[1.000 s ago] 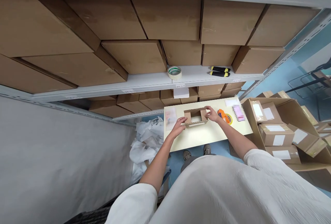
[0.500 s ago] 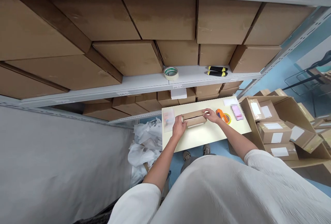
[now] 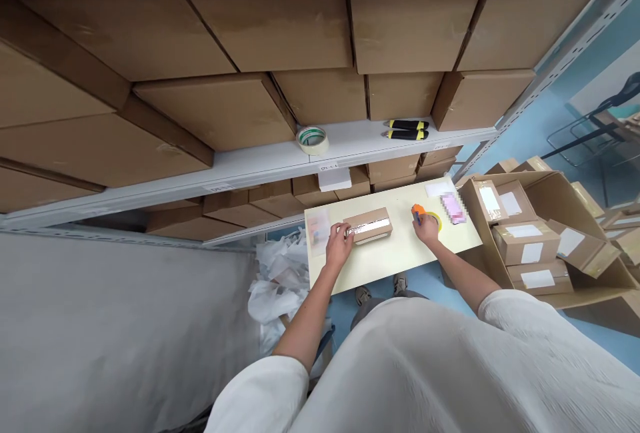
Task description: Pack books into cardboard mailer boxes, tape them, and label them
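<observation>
A small brown cardboard box (image 3: 381, 218) lies on the cream tabletop (image 3: 367, 272), a pale, shiny strip running along its top. Whether that strip is tape or something showing between the flaps, I cannot tell. My left hand (image 3: 339, 246) grips the box at its left end, fingers bent over the edge. To the right of the box, my right hand (image 3: 427, 229) is closed on an orange tape dispenser (image 3: 418, 209) with a yellow roll, partly covered by the hand. A pink pixelated item (image 3: 453, 208) lies beyond it, near the table's right end.
Large cartons (image 3: 295, 13) fill the shelf above. A tape roll (image 3: 313, 140) and two black-and-yellow cutters (image 3: 408, 130) sit on the shelf edge. An open carton (image 3: 473, 210) of labelled boxes stands at right. Crumpled white plastic (image 3: 275, 286) lies left of the table.
My right hand has left the box and moved right onto the tape dispenser. My left hand stays at the box's left end. A shiny strip now shows where a dark gap was.
</observation>
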Motion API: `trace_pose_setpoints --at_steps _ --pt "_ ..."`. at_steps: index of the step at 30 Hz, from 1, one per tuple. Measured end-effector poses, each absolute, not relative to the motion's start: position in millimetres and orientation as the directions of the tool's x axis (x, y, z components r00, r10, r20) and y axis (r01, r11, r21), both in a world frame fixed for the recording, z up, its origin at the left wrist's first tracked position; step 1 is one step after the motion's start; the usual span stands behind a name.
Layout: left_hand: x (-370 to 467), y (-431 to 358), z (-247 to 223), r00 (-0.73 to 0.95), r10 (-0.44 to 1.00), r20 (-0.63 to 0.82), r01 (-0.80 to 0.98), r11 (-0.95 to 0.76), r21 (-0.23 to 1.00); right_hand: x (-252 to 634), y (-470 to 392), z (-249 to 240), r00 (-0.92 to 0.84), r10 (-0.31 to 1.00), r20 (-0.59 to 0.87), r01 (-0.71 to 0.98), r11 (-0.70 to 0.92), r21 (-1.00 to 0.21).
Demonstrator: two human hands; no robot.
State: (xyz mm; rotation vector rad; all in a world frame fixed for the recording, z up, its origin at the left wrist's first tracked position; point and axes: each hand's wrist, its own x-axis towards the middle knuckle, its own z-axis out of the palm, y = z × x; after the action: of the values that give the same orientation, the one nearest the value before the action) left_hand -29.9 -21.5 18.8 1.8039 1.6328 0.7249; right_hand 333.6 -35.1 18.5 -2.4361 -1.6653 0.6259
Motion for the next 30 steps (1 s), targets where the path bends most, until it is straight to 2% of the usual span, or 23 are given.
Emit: trace_pose_setpoints --at_steps 4,13,17,25,27,30 --pt "-29 -22 18 0.082 0.996 0.030 0.667 -0.077 0.741 355 -47 10 0.381 0.853 -0.355 0.847 -0.477 -0.237" --pt "-26 -25 24 0.056 0.998 0.007 0.663 -0.043 0.748 350 -49 -5 0.358 0.822 -0.444 0.892 -0.442 -0.099" --pt "-25 -24 25 0.062 0.998 -0.006 0.662 -0.036 0.749 352 -52 -2 0.340 0.826 -0.449 0.899 -0.426 -0.101" --pt "-25 -23 25 0.048 0.999 -0.021 0.660 -0.016 0.751 368 -40 40 0.251 0.881 -0.400 0.865 -0.390 -0.316" --pt "-24 -24 24 0.047 0.999 -0.023 0.655 -0.014 0.756 370 -30 59 0.147 0.897 -0.418 0.809 -0.352 -0.471" --pt "-24 -23 23 0.047 0.999 -0.017 0.644 -0.018 0.765 365 -11 92 -0.101 0.917 -0.386 0.567 -0.266 -0.780"
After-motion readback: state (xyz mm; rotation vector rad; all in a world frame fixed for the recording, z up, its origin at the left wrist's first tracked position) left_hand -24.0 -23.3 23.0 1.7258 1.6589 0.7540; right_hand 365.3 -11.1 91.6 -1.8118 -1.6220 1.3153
